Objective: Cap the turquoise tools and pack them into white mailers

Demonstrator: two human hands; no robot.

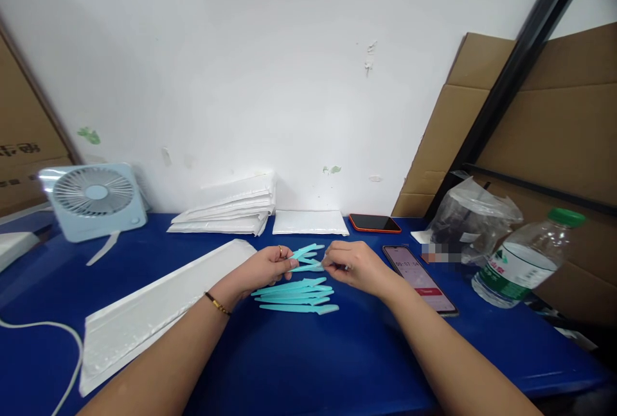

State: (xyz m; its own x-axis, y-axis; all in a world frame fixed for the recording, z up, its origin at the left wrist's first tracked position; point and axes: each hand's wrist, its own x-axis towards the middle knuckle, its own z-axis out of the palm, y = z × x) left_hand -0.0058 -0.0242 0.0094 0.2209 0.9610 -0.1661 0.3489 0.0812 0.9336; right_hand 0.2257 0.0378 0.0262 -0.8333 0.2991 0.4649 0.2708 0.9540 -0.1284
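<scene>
My left hand is closed around a few turquoise eyebrow razors, which fan out to the right between thumb and fingers. Close beside it, my right hand pinches the right end of one turquoise razor; its fingertips partly hide that end. Just below both hands, several more turquoise eyebrow razors lie roughly side by side on the blue table, their wider ends to the right.
A long white padded mailer lies left, partly under my left arm. Behind are stacked white mailers, a single mailer and an orange-edged phone. Another phone, a water bottle and a plastic bag stand right; a fan left.
</scene>
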